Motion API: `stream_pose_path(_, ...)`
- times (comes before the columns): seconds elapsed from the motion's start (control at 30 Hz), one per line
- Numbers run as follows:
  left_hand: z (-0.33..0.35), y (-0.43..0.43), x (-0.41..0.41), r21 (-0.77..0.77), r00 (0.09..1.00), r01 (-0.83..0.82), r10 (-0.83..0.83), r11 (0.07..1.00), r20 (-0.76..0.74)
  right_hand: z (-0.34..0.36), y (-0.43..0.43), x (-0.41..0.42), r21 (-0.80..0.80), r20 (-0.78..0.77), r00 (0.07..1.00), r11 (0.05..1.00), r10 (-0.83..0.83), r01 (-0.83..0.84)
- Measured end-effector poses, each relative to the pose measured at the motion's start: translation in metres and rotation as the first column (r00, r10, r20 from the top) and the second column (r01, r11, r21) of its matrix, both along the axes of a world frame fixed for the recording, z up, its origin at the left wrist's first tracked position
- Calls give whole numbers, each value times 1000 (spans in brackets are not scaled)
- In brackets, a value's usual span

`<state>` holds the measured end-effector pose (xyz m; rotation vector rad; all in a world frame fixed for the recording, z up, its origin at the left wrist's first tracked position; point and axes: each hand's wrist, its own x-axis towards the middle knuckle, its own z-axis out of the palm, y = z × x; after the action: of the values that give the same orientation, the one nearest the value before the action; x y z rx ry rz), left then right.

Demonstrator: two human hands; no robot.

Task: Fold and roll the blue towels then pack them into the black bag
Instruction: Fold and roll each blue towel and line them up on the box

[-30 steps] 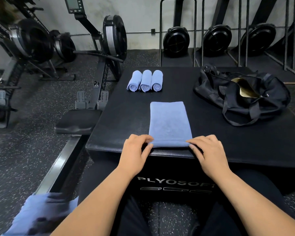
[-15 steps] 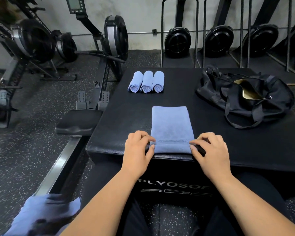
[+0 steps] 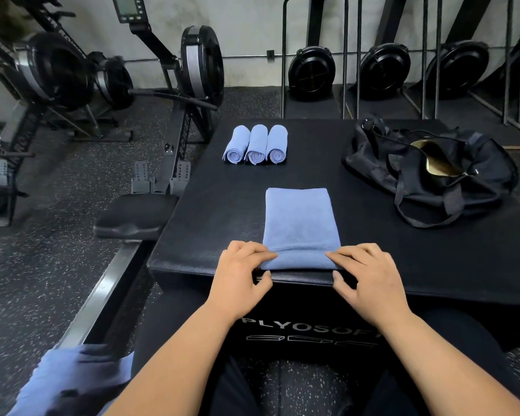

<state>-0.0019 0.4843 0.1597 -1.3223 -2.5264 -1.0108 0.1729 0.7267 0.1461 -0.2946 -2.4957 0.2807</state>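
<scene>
Fingers curled, left hand point(image 3: 240, 274) and right hand point(image 3: 370, 277) pinch the towel point(image 3: 300, 220) at its rolled near edge; the counter point(image 3: 222, 205) carries three rolls point(image 3: 255, 144) and bag point(image 3: 433, 175), rowers point(image 3: 192, 70) behind.

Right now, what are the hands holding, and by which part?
The left hand and right hand pinch the blue towel by its rolled near edge.

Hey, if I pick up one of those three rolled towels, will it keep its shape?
Probably light and soft: the rolled towels are thin blue cloth. Nothing visible ties them, so one grabbed by an end may unwind; gripping around the middle seems safer. Nudged sideways, one would likely roll, though they sit touching side by side.
</scene>
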Motion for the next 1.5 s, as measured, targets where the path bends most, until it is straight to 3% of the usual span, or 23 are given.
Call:
stream_pose_path(0.27, 8, 0, -2, 84, 926, -159, 119, 984, 357, 11, 1, -5, -391, 79, 990, 910, -118, 140)
stream_pose_path(0.47, 14, 1, 2, 81, 887, -194, 140, 978, 440, 24, -3, 0, -566, 56, 988, 810, -147, 152)
stream_pose_path(0.7, 5, 8, 3, 111, 941, -225, 186, 968, 282, 15, -4, -6, -384, 9, 978, 902, -210, 198)
stream_pose_path(0.87, 6, 12, 5, 168, 994, -108, 112, 980, -17, 11, -7, -8, -116, -144, 984, 989, -109, 93)
stream_pose_path(1.0, 0, 11, 4, 86, 984, -106, 117, 991, -136, 5, -5, -4, 31, -122, 989, 995, -87, 91)
stream_pose_path(1.23, -3, 7, -1, 15, 996, -90, 90, 996, -9, 5, -2, -5, -48, 28, 992, 991, -125, 127)
stream_pose_path(1.5, 2, 5, -3, 98, 944, -176, 140, 979, 297, 15, 2, -5, -337, 82, 984, 925, -156, 175)
